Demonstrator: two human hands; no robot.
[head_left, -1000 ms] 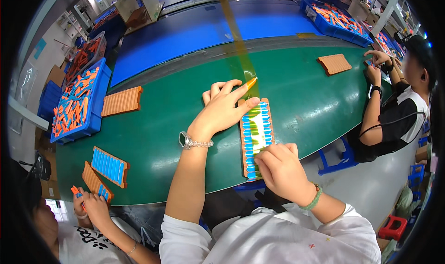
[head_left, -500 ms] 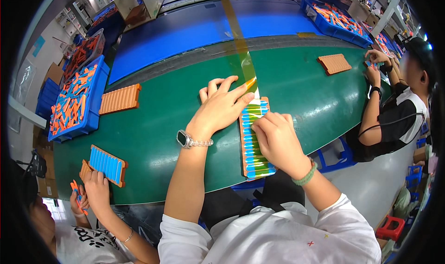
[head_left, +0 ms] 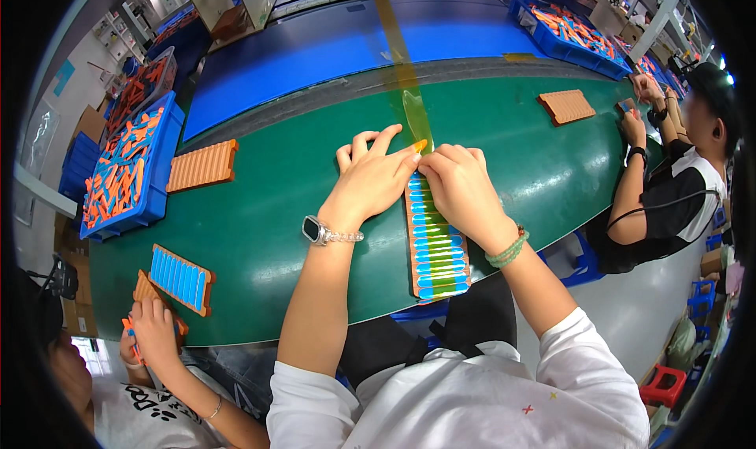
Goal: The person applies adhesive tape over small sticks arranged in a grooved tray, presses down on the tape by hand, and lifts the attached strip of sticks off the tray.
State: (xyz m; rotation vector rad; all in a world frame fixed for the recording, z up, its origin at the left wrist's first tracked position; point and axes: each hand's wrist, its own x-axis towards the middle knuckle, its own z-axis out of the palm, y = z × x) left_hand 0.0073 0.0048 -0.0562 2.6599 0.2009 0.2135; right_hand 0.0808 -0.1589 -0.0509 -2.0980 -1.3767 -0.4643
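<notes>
A long orange ribbed tray (head_left: 465, 269) lies lengthwise before me, filled with a row of blue sticks (head_left: 425, 257). Yellowish clear tape (head_left: 442, 248) runs down over the sticks and stretches away from the tray's far end. My left hand (head_left: 368, 177) is spread out left of that end, its index finger and thumb reaching to the tape. Something small and orange shows at the index fingertip; I cannot tell what it is. Close against the left thumb, my right hand (head_left: 463, 187) is closed in a pinch at the tape over the tray's far end. Its fingertips are partly hidden.
Blue bins of orange and blue pieces stand at left (head_left: 130, 173) and far right (head_left: 571, 35). Ribbed trays lie at left (head_left: 202, 167) and right (head_left: 567, 107). A co-worker's blue-filled tray (head_left: 181, 278) is lower left; another person works at right. A blue conveyor belt (head_left: 299, 67) runs beyond the green table.
My right hand has moved from the middle of the tray up to its far end, beside my left hand. The left hand has barely moved. The left co-worker's hands have shifted slightly.
</notes>
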